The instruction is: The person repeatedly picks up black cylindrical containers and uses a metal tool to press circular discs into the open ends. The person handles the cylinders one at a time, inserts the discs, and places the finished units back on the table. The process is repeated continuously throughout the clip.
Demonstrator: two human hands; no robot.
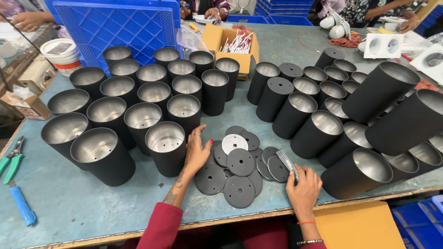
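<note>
Near the table's (69,203) front edge, from left to right: green pliers (12,160) and a blue-handled tool (21,204) lie by the left edge; upright black cylinders (165,147) cluster behind. Next, the left hand (196,152) rests with fingers spread apart beside a heap of black discs (240,177). Beyond it, the right hand (303,190) has fingers clamped on a stack of discs (287,162). Tipped cylinders (357,173) lie toward the right edge.

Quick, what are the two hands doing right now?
Left hand: open, fingers spread, resting against a black cylinder beside the pile of black discs.
Right hand: closed, holding a small stack of discs on edge.
</note>
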